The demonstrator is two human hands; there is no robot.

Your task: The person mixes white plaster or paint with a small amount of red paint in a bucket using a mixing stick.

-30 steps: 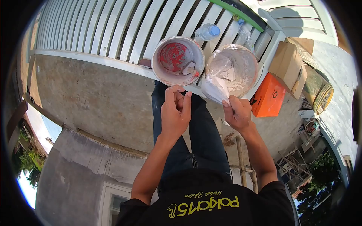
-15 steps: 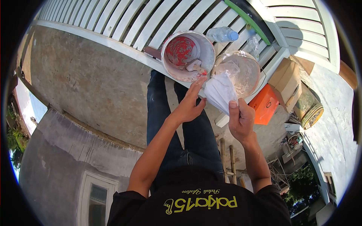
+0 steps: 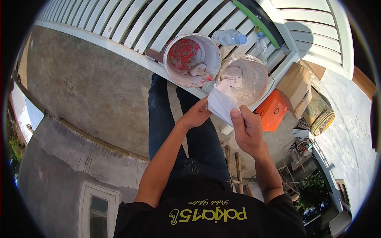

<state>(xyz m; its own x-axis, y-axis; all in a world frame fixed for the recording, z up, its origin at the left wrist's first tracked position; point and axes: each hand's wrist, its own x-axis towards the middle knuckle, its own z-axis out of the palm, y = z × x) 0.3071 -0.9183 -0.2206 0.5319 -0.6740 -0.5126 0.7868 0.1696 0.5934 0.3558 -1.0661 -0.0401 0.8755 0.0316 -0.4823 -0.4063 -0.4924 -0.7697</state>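
Observation:
A white plastic bag (image 3: 220,104) is tilted over the mouth of a whitish, see-through bucket (image 3: 260,81). Pale powder (image 3: 230,77) lies at the bag's mouth and inside that bucket. My right hand (image 3: 250,131) grips the near end of the bag, thumb on top. On the bag's left edge is my left hand (image 3: 197,114), closed against it, with its fingertips partly hidden behind the plastic. Just left of the see-through bucket stands a second bucket (image 3: 214,55) with a red, smeared bottom. A scraper-like tool with a red part (image 3: 200,72) rests inside it.
Both buckets stand on a white slatted bench (image 3: 139,29). Behind them lie a water bottle (image 3: 230,37) and another clear bottle (image 3: 260,45). To the right are an orange box (image 3: 273,111), a cardboard box (image 3: 294,85) and a dirty yellowish bucket (image 3: 317,115).
My left hand has come down from near the red-bottomed bucket and taken hold of the bag's edge. The bag's mouth has tipped over the see-through bucket, and more powder shows there.

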